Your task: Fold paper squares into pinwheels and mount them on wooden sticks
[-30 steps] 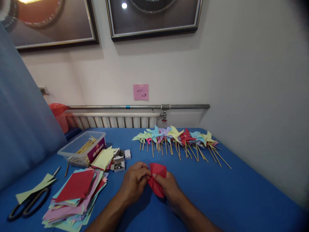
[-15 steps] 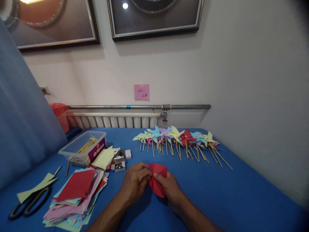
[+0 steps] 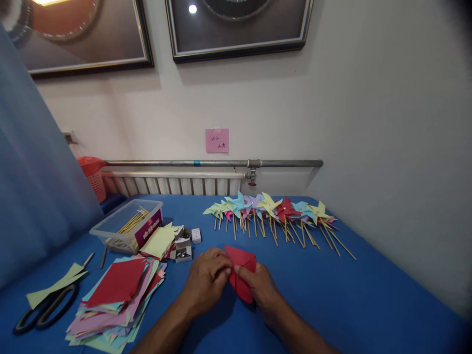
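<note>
A piece of red paper (image 3: pixel 243 282) with folds and cut edges is held between both hands, just above the blue tabletop. My left hand (image 3: pixel 208 275) pinches the paper's left side with thumb and fingers. From the right, my right hand (image 3: pixel 260 285) grips it, the thumb pressed on its middle and the other fingers hidden behind. Beyond the hands, finished paper pinwheels (image 3: pixel 271 204) on thin sticks lie in a row. Two small open boxes of metal pins (image 3: pixel 182 253) are the nearest things beyond my left hand.
To the left lie a stack of coloured paper squares (image 3: pixel 114 282) and black-handled scissors (image 3: pixel 57 307) with pale green paper over them. A clear plastic box (image 3: pixel 106 223) holds wooden sticks. The blue-covered table (image 3: pixel 332 305) meets the wall at the right; a radiator (image 3: pixel 177 185) stands behind.
The red paper's upper left corner now stands out as a point, and the sheet has tilted slightly. Both hands keep nearly the same place and grip.
</note>
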### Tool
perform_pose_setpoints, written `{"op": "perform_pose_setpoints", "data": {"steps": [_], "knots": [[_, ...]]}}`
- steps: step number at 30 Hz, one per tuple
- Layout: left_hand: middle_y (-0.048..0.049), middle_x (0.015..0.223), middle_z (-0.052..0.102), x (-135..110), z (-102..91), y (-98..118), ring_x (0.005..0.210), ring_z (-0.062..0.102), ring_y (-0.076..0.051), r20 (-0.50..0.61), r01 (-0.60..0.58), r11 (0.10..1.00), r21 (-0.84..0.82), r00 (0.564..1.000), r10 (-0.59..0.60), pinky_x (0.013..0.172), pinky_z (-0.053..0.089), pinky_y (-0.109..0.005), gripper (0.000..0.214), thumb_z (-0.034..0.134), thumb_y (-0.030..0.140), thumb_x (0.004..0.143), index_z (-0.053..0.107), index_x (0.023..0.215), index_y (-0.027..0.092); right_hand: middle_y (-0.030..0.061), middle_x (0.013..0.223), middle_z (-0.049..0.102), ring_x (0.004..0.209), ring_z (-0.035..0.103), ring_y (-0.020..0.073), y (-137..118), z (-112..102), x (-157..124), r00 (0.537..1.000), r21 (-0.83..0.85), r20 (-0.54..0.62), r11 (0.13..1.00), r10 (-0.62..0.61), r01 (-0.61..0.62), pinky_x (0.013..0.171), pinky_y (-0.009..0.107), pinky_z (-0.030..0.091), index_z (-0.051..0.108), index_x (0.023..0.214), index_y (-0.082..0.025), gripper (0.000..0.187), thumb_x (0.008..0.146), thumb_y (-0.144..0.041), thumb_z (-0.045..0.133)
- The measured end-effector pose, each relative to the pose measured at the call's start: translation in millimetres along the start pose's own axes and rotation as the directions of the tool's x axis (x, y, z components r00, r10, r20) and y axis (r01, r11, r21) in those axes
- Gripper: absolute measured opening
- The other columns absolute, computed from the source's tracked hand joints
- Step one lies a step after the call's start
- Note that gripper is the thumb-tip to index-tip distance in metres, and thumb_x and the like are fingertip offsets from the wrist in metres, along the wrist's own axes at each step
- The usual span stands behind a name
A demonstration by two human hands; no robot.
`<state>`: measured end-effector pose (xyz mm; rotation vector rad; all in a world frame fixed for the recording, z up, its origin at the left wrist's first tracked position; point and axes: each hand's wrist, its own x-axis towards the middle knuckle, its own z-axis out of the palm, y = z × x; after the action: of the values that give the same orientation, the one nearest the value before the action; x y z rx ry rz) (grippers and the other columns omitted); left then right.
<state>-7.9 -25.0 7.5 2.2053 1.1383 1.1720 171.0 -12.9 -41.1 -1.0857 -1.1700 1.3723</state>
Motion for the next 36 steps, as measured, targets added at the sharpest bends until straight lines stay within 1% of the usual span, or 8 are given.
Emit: {"op": "perform_pose_setpoints", "data": {"steps": [3,5,8,11,14,22,31,36], "knots": [[-0.0046,0.086,0.073,5,-4.3,1,0.085,0.067,-0.021,-0.075,0.163,0.974,-0.159,0.981,-0.177,0.080,0.049,-0.032,0.021,0.059,0.026,0.093,0.074,0.080,0.021,0.0030,0.074,0.074,0.066,0.063,0.0184,-3,1,0,0.999,0.004,-0.051,1.000,0.008,-0.008,0.067,0.029,0.051,0.077,0.082,-0.018,0.035,0.072,-0.051,0.083],[-0.0011,0.071,0.065,8,-6.2,-1,0.071,0.060,-0.018,-0.084,0.318,0.908,-0.273,0.932,-0.352,0.069,0.044,-0.029,0.023,0.062,0.035,0.090,0.071,0.074,0.020,0.0031,0.073,0.075,0.066,0.064,0.0194,-6,3,0,0.996,-0.043,-0.089,0.999,-0.022,0.019,0.066,0.030,0.051,0.077,0.077,-0.019,0.029,0.072,-0.047,0.082],[0.0030,0.060,0.057,11,-4.7,-5,0.058,0.048,-0.013,0.055,0.496,0.742,-0.452,0.845,-0.532,0.059,0.035,-0.027,0.029,0.073,0.046,0.079,0.069,0.071,0.019,0.0040,0.073,0.077,0.066,0.066,0.0215,-9,5,-2,0.994,-0.104,-0.095,0.994,-0.048,0.038,0.064,0.030,0.052,0.079,0.078,-0.019,0.025,0.073,-0.044,0.080],[0.0025,0.062,0.062,12,1.4,-5,0.057,0.049,-0.011,0.186,0.550,0.617,-0.563,0.811,-0.554,0.059,0.036,-0.025,0.033,0.085,0.045,0.064,0.068,0.072,0.018,0.0048,0.075,0.080,0.070,0.069,0.0236,-11,7,-3,0.996,-0.144,-0.061,0.988,-0.066,0.057,0.065,0.031,0.053,0.082,0.082,-0.019,0.025,0.075,-0.043,0.078],[0.0028,0.061,0.064,12,6.2,-4,0.055,0.051,-0.011,0.209,0.560,0.580,-0.592,0.802,-0.560,0.058,0.037,-0.025,0.036,0.090,0.040,0.056,0.067,0.072,0.018,0.0044,0.076,0.080,0.068,0.068,0.0226,-14,9,-5,0.997,-0.161,-0.053,0.986,-0.059,0.049,0.066,0.031,0.053,0.082,0.083,-0.019,0.026,0.074,-0.042,0.075],[0.0029,0.057,0.061,13,1.9,-1,0.050,0.049,-0.010,0.238,0.592,0.506,-0.628,0.765,-0.599,0.055,0.037,-0.025,0.047,0.094,0.051,0.053,0.067,0.070,0.017,0.0006,0.069,0.072,0.062,0.059,0.0177,-19,8,-10,0.998,-0.119,0.020,0.991,-0.055,0.057,0.064,0.029,0.049,0.074,0.077,-0.020,0.028,0.077,-0.048,0.074],[0.0034,0.052,0.056,12,1.4,6,0.049,0.046,-0.010,0.285,0.608,0.413,-0.679,0.735,-0.615,0.054,0.038,-0.025,0.058,0.094,0.066,0.053,0.059,0.060,0.020,0.0044,0.074,0.077,0.065,0.064,0.0210,-12,7,-8,0.997,-0.079,0.066,0.996,-0.039,0.044,0.067,0.032,0.051,0.078,0.083,-0.019,0.038,0.080,-0.057,0.075],[0.0055,0.052,0.054,13,2.3,4,0.047,0.044,-0.008,0.232,0.581,0.399,-0.709,0.727,-0.646,0.053,0.034,-0.023,0.056,0.095,0.062,0.052,0.061,0.064,0.019,0.0040,0.073,0.076,0.065,0.064,0.0211,-6,5,-3,0.996,-0.098,-0.029,0.992,-0.079,0.076,0.068,0.032,0.052,0.076,0.079,-0.019,0.039,0.077,-0.057,0.079]]}}
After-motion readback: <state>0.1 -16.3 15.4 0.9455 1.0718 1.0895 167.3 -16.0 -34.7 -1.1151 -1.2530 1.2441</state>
